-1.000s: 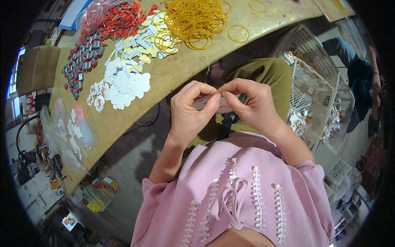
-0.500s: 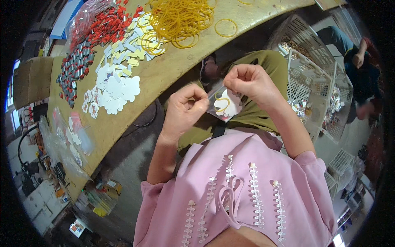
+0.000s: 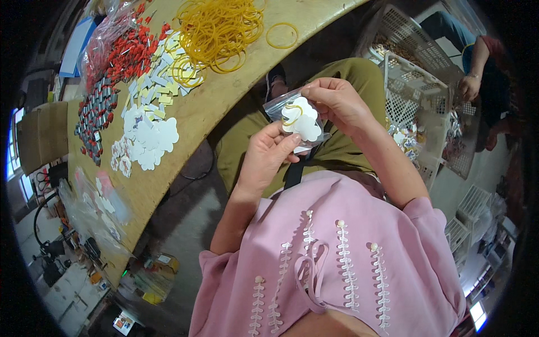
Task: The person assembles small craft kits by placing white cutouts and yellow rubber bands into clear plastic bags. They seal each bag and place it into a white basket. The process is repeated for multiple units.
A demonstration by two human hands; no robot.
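Head view. Clear zip bag up over the lap, beyond the near edge of the worktop; white scalloped cards and a yellow rubber band show through the film. Left hand: thumb and fingers closed on the bag's lower end. Right hand: fingers bent, gripping its upper right side. On the worktop: heaped rubber bands, one loose loop closer to the near edge; grey-and-red parts toward the left edge. Perforated white crates beside the right knee.
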